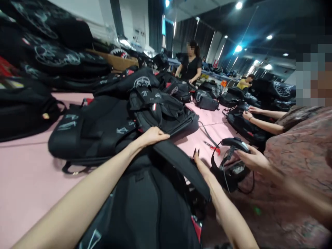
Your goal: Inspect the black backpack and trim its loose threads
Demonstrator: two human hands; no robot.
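Note:
A black backpack (145,207) lies right in front of me on the pink table (31,173). My left hand (151,135) reaches over its top, fingers together and curled over the upper end of its wide shoulder strap (181,162). My right hand (199,162) sits at the strap's right edge. Only its wrist and dark-nailed fingertips show, pinched together against the strap; the rest is hidden behind it.
More black backpacks (98,128) lie just beyond my left hand, and others are stacked at the left. A small red-handled tool (214,148) lies on the table. A co-worker's hand (252,159) at the right holds a black device (233,166). Other people work farther back.

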